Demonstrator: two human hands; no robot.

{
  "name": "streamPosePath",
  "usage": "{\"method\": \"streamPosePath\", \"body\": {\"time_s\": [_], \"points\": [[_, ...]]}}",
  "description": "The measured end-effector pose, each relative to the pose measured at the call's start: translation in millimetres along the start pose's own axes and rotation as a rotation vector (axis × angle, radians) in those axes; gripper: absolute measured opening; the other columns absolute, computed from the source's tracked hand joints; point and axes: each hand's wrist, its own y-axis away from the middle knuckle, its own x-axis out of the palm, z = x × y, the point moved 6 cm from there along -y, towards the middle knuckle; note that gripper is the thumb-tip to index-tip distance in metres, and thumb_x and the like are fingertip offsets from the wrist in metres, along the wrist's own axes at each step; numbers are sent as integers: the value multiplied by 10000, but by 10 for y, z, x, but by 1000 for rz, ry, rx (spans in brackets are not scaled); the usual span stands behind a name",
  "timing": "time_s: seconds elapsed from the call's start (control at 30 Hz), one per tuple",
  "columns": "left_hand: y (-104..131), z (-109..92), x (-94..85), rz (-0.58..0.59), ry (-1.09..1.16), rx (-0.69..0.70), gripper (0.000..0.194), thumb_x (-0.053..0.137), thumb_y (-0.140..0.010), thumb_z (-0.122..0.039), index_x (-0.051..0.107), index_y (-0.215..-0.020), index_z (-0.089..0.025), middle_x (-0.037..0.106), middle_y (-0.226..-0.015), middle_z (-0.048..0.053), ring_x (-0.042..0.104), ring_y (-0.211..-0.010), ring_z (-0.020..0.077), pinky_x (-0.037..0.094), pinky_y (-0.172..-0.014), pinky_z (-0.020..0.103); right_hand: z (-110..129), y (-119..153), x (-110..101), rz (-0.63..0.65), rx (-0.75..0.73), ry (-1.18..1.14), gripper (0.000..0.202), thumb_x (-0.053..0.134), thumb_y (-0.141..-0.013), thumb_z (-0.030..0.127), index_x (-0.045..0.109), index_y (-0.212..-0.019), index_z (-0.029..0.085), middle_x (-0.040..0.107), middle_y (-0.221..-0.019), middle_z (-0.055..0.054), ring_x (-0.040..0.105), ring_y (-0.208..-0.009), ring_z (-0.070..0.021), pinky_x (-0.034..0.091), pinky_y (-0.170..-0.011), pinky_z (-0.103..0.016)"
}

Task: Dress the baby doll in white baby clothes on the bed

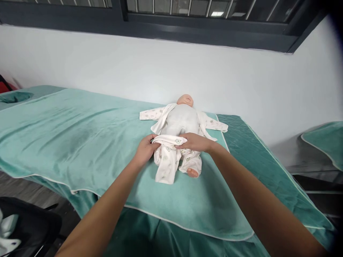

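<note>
A baby doll [183, 117] lies on its back, its head toward the wall. White printed baby trousers [167, 162] cover its lower legs, and one bare foot [193, 172] sticks out of the leg on the right. My left hand [147, 148] pinches the left side of the trousers' waistband. Opposite it, my right hand [194, 142] grips the same waistband near its right side. Around the doll's grey-white torso a white printed baby jacket [160, 116] hangs open at the front, its sleeves spread to both sides.
The doll rests on a green cover [88, 135] with pale edging, spread over a bed against a white wall [107, 64]. A darker quilted cover [249, 150] shows at right. A black chair [29, 225] stands at lower left, and another green-covered surface [327, 141] is at far right.
</note>
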Motion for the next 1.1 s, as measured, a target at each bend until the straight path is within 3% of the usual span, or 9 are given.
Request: {"method": "streamPosePath", "body": {"time_s": [0.13,0.2,0.37,0.47,0.6,0.67,0.77,0.97,1.1], "points": [[19,-94,39,-98,-109,95,204,571,-751,-239,651,-929,-181,666,-869,-8,586,-806,165,445,-743,260,40,-15,15,98,18,-16,429,727,-745,503,688,-1054,209,719,-1071,-8,632,-1004,-254,450,-822,-296],[122,-102,70,-112,-125,68,208,569,-774,-259,644,-955,-188,664,-869,-4,585,-799,166,446,-737,261,42,-14,29,135,25,-8,428,746,-723,501,690,-1026,204,719,-1049,-6,636,-981,-250,454,-800,-293],[591,16,75,-117,47,-90,428,686,-773,-364,568,-1153,-207,681,-1036,51,625,-893,188,470,-769,282,28,-8,32,81,5,-8,385,737,-720,493,691,-947,185,718,-941,-8,636,-909,-237,451,-727,-288],[906,80,-24,-202,0,-155,419,708,-781,-448,557,-1092,-211,665,-1024,44,618,-900,176,465,-801,287,32,-6,25,34,-38,18,334,724,-741,458,683,-928,184,719,-931,-8,636,-910,-233,441,-737,-289],[1147,75,75,-42,-106,-242,372,584,-859,-564,568,-966,-208,632,-839,9,588,-754,160,457,-691,279,40,-10,8,-12,-57,44,310,717,-751,440,677,-919,183,719,-934,-11,643,-917,-236,437,-764,-295],[1184,27,175,9,-112,-266,387,525,-884,-590,570,-930,-208,612,-796,5,574,-728,160,448,-660,278,41,-13,1,-29,-41,51,292,716,-750,429,676,-899,181,719,-923,-10,644,-912,-236,438,-766,-295],[1181,-55,344,-10,13,-295,380,557,-869,-577,556,-857,-198,588,-774,1,551,-726,152,454,-682,276,34,-7,-11,-53,-16,29,269,707,-756,396,682,-913,179,723,-951,-12,645,-924,-235,444,-780,-296],[1139,-61,581,-204,475,-328,316,680,-801,-467,546,-843,-185,567,-789,-12,536,-726,124,465,-694,256,14,21,-17,-52,-116,-109,369,658,-816,407,688,-1094,167,718,-1082,-49,629,-1050,-259,455,-900,-342],[969,-4,505,-292,311,-209,216,630,-831,-377,524,-826,-189,549,-737,-31,511,-680,109,426,-648,226,-79,19,-32,-84,-84,-182,369,648,-819,392,684,-1098,153,719,-1063,-57,627,-1034,-251,460,-907,-352]]}}
